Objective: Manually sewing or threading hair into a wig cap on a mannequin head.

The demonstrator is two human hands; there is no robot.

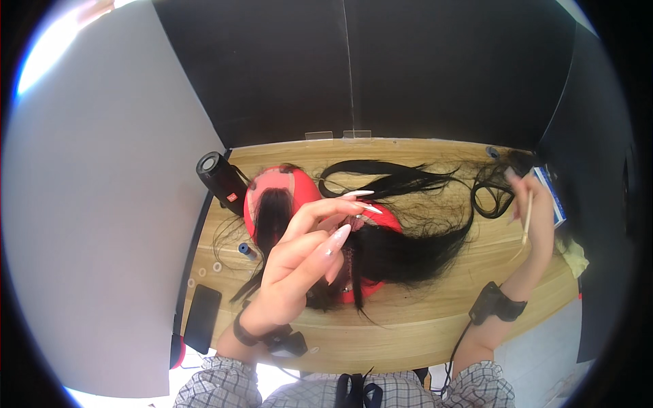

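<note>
My left hand (pixel 299 262) hovers over a red wig head (pixel 373 294) in the middle of the table, fingers bent and apart, with nothing visible between them. Long black hair (pixel 415 255) fans out to the right from this head and partly covers it. My hand hides some of the cap. Away to the right, my right hand (pixel 534 204) holds a thin pale stick-like tool (pixel 526 221), slanting down from the fingers. Its fingertips are close to a loose tangle of dark hair (pixel 520 162); whether they touch it I cannot tell.
A second red wig head (pixel 306 185) with a pink patch and black hair stands left. Nearby are a black cylindrical speaker (pixel 221 180), small blue bottle (pixel 247 251), rings (pixel 217 266) and a dark phone (pixel 203 316). Black strands (pixel 381 170) lie behind; a blue-white box (pixel 558 204) sits right.
</note>
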